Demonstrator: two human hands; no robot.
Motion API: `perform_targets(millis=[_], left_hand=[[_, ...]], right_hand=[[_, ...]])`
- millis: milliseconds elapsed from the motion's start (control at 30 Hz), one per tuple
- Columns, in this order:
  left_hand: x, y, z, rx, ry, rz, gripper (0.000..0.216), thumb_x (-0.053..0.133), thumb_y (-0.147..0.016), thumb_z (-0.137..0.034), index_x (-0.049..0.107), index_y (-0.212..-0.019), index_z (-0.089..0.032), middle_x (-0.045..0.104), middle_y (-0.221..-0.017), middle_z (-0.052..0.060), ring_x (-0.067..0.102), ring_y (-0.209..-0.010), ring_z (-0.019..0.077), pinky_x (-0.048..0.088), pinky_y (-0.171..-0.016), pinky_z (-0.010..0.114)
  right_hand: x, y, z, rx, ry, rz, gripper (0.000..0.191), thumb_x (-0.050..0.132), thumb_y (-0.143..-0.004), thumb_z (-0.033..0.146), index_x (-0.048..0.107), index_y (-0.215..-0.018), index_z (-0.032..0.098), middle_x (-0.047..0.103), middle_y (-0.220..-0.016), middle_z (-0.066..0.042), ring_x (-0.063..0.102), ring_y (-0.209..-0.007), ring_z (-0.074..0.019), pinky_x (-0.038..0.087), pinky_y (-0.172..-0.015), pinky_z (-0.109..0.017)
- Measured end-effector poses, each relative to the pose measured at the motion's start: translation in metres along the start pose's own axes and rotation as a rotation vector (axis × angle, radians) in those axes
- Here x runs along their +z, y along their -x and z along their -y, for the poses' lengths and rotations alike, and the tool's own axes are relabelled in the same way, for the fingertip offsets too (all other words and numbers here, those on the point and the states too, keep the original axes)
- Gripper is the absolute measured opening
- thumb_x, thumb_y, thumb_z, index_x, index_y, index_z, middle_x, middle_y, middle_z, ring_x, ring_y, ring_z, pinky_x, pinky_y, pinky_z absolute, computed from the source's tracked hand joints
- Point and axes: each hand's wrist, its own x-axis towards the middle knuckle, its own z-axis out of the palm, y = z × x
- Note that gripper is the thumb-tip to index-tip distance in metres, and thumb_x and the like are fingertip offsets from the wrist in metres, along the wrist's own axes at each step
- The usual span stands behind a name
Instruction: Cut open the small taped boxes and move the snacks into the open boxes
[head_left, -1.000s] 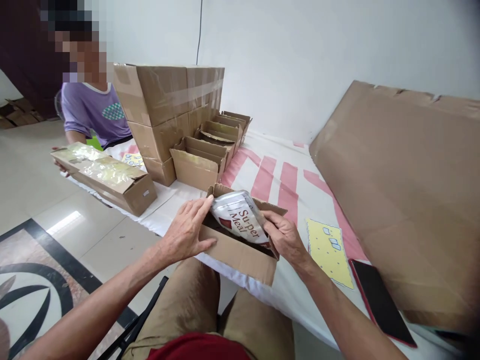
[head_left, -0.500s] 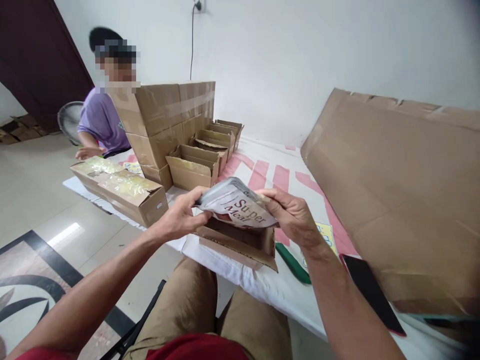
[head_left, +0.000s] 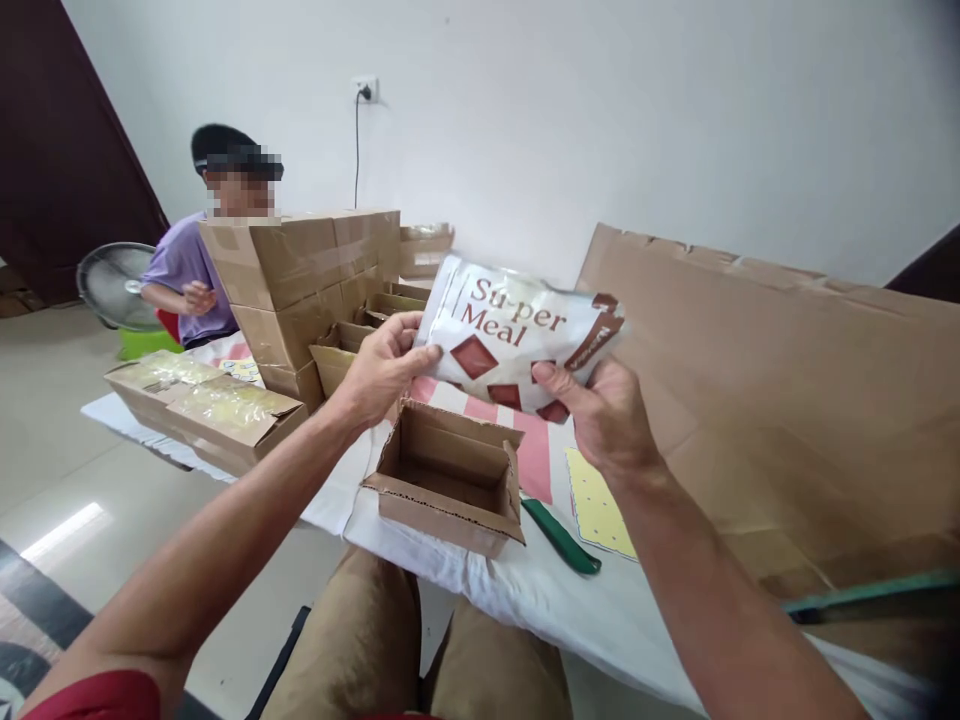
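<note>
Between both hands I hold up a white printed food pouch [head_left: 517,335] with "Su-per Meal" and brown-red squares on its front. My left hand [head_left: 386,368] pinches its left edge, thumb in front. On the lower right, my right hand [head_left: 607,410] grips it with the thumb across the print. Below the pouch an open cardboard box [head_left: 450,530] stands on the cloth, flaps spread, its visible inside bare. A green-handled tool [head_left: 562,537] lies beside the box; its far end is hidden by the flap.
Stacked cartons [head_left: 300,260] and open boxes [head_left: 341,345] stand at the back left. A taped carton [head_left: 202,405] lies along the left edge. A large cardboard sheet [head_left: 750,420] leans at right. A yellow dotted card [head_left: 600,505] lies nearby. A co-worker [head_left: 184,270] sits beyond the cartons.
Both hands have raised the pouch from just over the box and turned its printed front toward me. The box's inside now shows. My view has shifted, and the co-worker's hand is higher.
</note>
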Motion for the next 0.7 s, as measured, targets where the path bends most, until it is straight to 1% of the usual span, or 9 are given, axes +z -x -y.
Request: perform_targets(millis=[100, 200, 267, 333, 400, 433, 533, 600, 700], left_hand=[[0.006, -0.046, -0.015, 0.088, -0.042, 0.013, 0.035, 0.081, -0.08, -0.018, 0.062, -0.109, -0.012, 0.075, -0.094, 0.006, 0.073, -0.08, 0.0162, 0.064, -0.076, 0.033], [0.013, -0.092, -0.038, 0.207, -0.068, -0.016, 0.029, 0.075, -0.083, -0.012, 0.062, -0.108, -0.012, 0.073, -0.091, 0.003, 0.074, -0.079, 0.0158, 0.064, -0.075, 0.033], [0.016, -0.113, -0.051, 0.284, -0.078, -0.048, 0.025, 0.073, -0.085, -0.011, 0.061, -0.107, -0.014, 0.072, -0.089, 0.001, 0.074, -0.078, 0.0149, 0.064, -0.073, 0.03], [0.015, -0.122, -0.057, 0.334, -0.073, -0.068, 0.024, 0.073, -0.085, -0.013, 0.062, -0.107, -0.015, 0.071, -0.087, -0.001, 0.074, -0.078, 0.0142, 0.063, -0.072, 0.028], [0.007, -0.117, -0.052, 0.343, -0.059, -0.075, 0.027, 0.074, -0.084, -0.014, 0.062, -0.107, -0.016, 0.071, -0.087, -0.001, 0.074, -0.078, 0.0146, 0.062, -0.072, 0.028], [0.001, -0.11, -0.045, 0.338, -0.056, -0.078, 0.029, 0.076, -0.082, -0.015, 0.062, -0.108, -0.016, 0.071, -0.088, 0.0, 0.073, -0.08, 0.015, 0.061, -0.074, 0.029], [-0.025, -0.076, -0.007, 0.315, -0.092, -0.128, 0.032, 0.081, -0.078, -0.019, 0.064, -0.104, -0.015, 0.073, -0.093, 0.002, 0.072, -0.085, 0.0157, 0.059, -0.079, 0.028], [-0.046, -0.049, 0.027, 0.26, -0.154, -0.221, 0.032, 0.081, -0.076, -0.024, 0.065, -0.102, -0.015, 0.074, -0.097, 0.004, 0.071, -0.088, 0.0164, 0.058, -0.084, 0.028], [-0.079, -0.013, 0.078, 0.059, -0.32, -0.471, 0.028, 0.071, -0.083, -0.026, 0.064, -0.108, -0.015, 0.075, -0.107, 0.008, 0.072, -0.098, 0.0193, 0.057, -0.094, 0.033]], right_hand=[[-0.012, -0.041, 0.021, -0.115, 0.033, 0.018, 0.04, 0.086, -0.077, 0.048, 0.071, -0.102, 0.02, 0.078, -0.104, -0.007, 0.074, -0.093, -0.0238, 0.063, -0.073, -0.035], [-0.017, -0.081, 0.054, -0.21, 0.029, 0.025, 0.03, 0.086, -0.081, 0.038, 0.069, -0.1, 0.02, 0.076, -0.098, -0.004, 0.07, -0.081, -0.016, 0.057, -0.066, -0.029], [-0.017, -0.1, 0.074, -0.201, 0.014, 0.027, 0.019, 0.081, -0.087, 0.03, 0.068, -0.097, 0.02, 0.074, -0.089, 0.0, 0.063, -0.067, -0.011, 0.051, -0.059, -0.026], [-0.019, -0.11, 0.084, -0.162, 0.004, 0.076, 0.011, 0.076, -0.09, 0.027, 0.069, -0.093, 0.019, 0.073, -0.081, 0.0, 0.059, -0.058, -0.0102, 0.047, -0.054, -0.027], [-0.021, -0.112, 0.081, -0.128, 0.009, 0.18, 0.013, 0.078, -0.087, 0.03, 0.073, -0.091, 0.018, 0.076, -0.081, -0.002, 0.062, -0.06, -0.0131, 0.049, -0.054, -0.029], [-0.021, -0.111, 0.074, -0.107, 0.02, 0.236, 0.017, 0.083, -0.082, 0.032, 0.076, -0.09, 0.018, 0.077, -0.081, -0.003, 0.065, -0.062, -0.0152, 0.051, -0.056, -0.031], [-0.01, -0.106, 0.038, -0.008, 0.062, 0.366, 0.029, 0.093, -0.064, 0.034, 0.079, -0.084, 0.019, 0.08, -0.083, -0.003, 0.071, -0.071, -0.0196, 0.058, -0.065, -0.034], [0.009, -0.103, 0.01, 0.071, 0.089, 0.44, 0.032, 0.094, -0.059, 0.034, 0.079, -0.084, 0.019, 0.08, -0.084, -0.003, 0.071, -0.073, -0.0193, 0.059, -0.066, -0.034], [0.053, -0.101, -0.029, 0.21, 0.172, 0.573, 0.033, 0.089, -0.063, 0.029, 0.077, -0.091, 0.016, 0.079, -0.08, -0.004, 0.067, -0.063, -0.0155, 0.054, -0.053, -0.027]])
